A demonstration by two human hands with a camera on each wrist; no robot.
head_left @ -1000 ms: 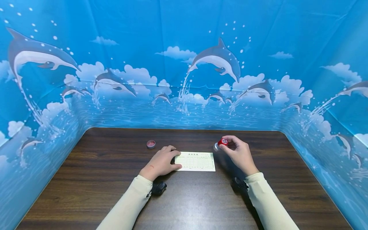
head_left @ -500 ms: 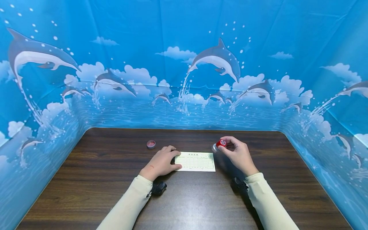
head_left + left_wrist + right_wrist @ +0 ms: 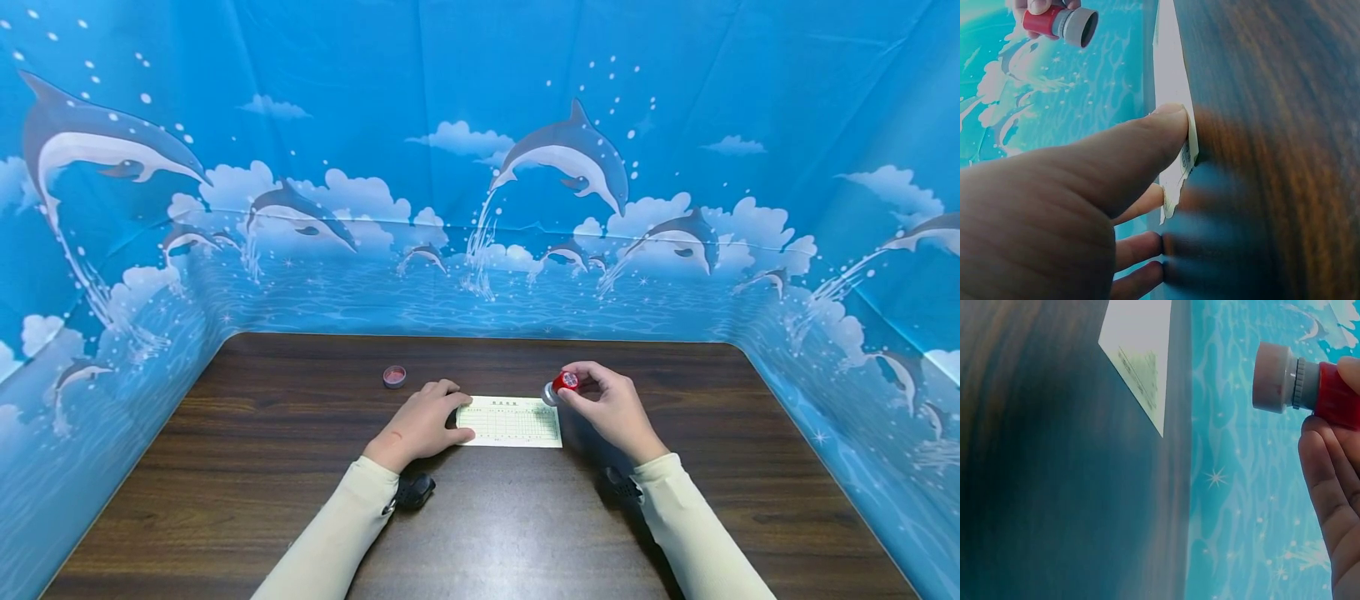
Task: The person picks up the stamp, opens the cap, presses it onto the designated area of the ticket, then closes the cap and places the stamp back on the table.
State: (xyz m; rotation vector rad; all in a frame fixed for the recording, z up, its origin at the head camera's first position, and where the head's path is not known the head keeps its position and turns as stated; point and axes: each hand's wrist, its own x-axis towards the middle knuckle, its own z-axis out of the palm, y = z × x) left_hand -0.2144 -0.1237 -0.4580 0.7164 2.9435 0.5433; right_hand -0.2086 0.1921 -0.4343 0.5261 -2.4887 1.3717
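Note:
A printed form pad (image 3: 513, 423), pale with green grid lines, lies flat in the middle of the table. My left hand (image 3: 422, 423) presses its left end; in the left wrist view the thumb (image 3: 1169, 125) rests on the paper and the other fingers reach to its far side and the tabletop. Between thumb and fingertips my right hand (image 3: 617, 407) holds a red-handled stamp (image 3: 567, 381) with a round grey end. It is tilted above the form's upper right corner, grey end toward the left. The right wrist view shows the stamp (image 3: 1272, 378) raised off the table.
A small round cap (image 3: 393, 385), reddish inside, sits on the table behind the left hand. The dark wooden table (image 3: 495, 525) is bordered at the back and sides by a blue dolphin-print curtain (image 3: 337, 283). Black devices (image 3: 415, 492) are worn on both wrists.
My right hand has moved left with the stamp, from beside the form to over its upper right corner. The left hand, form and cap stay where they were.

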